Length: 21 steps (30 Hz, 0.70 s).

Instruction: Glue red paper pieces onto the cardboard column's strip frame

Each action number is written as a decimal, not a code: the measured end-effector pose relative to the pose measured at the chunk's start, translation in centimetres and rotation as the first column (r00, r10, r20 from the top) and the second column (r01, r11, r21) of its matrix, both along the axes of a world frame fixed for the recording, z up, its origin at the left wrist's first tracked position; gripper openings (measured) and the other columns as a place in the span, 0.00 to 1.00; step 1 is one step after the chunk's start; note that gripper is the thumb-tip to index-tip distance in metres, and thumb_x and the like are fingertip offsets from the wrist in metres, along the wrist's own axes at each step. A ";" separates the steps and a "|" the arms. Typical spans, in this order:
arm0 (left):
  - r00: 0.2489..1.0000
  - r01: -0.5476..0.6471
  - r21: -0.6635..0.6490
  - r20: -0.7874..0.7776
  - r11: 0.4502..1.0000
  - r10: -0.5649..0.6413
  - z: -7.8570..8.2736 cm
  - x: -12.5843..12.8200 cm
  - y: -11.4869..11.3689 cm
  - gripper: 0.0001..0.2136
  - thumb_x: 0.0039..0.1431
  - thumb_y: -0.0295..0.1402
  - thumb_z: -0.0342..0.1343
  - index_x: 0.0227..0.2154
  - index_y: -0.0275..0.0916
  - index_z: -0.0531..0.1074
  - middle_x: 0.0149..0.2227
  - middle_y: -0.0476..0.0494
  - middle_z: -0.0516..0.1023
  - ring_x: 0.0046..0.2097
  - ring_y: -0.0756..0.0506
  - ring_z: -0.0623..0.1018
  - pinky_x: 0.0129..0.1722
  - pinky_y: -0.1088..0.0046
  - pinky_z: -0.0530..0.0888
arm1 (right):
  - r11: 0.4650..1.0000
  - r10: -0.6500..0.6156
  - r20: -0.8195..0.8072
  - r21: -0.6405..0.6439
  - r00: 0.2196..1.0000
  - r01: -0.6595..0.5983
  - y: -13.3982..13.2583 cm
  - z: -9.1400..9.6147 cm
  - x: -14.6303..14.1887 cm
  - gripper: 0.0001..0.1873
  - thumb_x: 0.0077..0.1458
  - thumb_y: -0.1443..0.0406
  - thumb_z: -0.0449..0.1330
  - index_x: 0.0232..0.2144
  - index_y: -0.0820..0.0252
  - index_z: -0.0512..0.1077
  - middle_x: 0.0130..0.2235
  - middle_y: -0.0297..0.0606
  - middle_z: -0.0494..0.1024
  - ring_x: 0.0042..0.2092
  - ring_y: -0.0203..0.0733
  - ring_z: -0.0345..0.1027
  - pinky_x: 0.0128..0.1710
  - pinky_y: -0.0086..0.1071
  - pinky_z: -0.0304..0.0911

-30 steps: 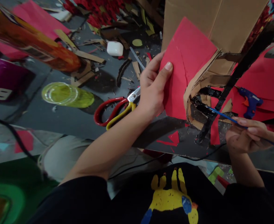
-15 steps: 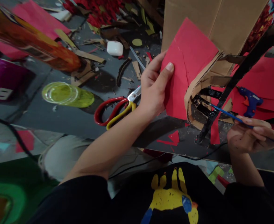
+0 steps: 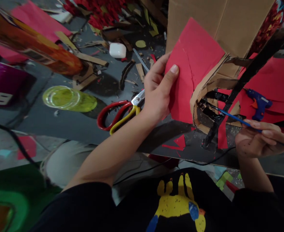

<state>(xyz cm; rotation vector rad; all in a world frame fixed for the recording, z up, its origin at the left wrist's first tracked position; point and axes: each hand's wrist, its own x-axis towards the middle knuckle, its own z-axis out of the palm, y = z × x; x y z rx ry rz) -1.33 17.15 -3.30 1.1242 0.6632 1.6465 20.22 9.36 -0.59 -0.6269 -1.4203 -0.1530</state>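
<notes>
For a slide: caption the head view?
Left hand pinches red paper against cardboard while right hand holds a blue brush.

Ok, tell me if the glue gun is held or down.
Down: glue gun lies on red paper, clear of right hand holding the paintbrush.

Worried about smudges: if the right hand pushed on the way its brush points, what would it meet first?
Probably the black-painted strips inside the curved cardboard, right at the tip of the brush in the right hand; depth is unclear.

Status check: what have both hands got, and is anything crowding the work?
Left hand grips red sheet on cardboard piece. Right hand holds blue brush, tip at the black-painted opening. Scissors beside left wrist, glue gun beyond brush.
</notes>
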 end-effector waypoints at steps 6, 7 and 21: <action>0.999 0.042 -0.039 0.034 0.998 -0.040 0.4 0.2 -0.3 0.18 0.50 0.46 0.63 0.44 0.49 0.73 0.45 0.51 0.76 0.64 0.38 0.64 0.66 0.52 0.59 | 0.999 -0.041 -0.001 0.004 0.999 0.041 -0.2 -0.2 0.1 0.07 0.58 0.65 0.59 0.39 0.50 0.74 0.29 0.27 0.77 0.27 0.31 0.71 0.26 0.25 0.73; 0.998 0.039 -0.058 0.042 0.998 -0.037 0.4 0.2 -0.3 0.17 0.50 0.45 0.63 0.43 0.50 0.73 0.46 0.51 0.76 0.64 0.39 0.64 0.67 0.54 0.59 | 0.999 -0.047 0.000 -0.003 0.999 0.047 -0.2 -0.3 0.1 0.07 0.57 0.63 0.59 0.39 0.50 0.74 0.29 0.27 0.77 0.26 0.32 0.71 0.25 0.26 0.73; 0.999 0.023 -0.052 0.037 0.998 -0.021 0.7 0.1 -0.3 0.19 0.49 0.46 0.64 0.43 0.47 0.73 0.46 0.50 0.76 0.63 0.37 0.66 0.66 0.50 0.59 | 0.999 -0.042 0.001 -0.021 0.999 0.042 0.2 -0.1 0.4 0.04 0.58 0.63 0.58 0.35 0.53 0.73 0.26 0.26 0.75 0.22 0.31 0.69 0.21 0.26 0.71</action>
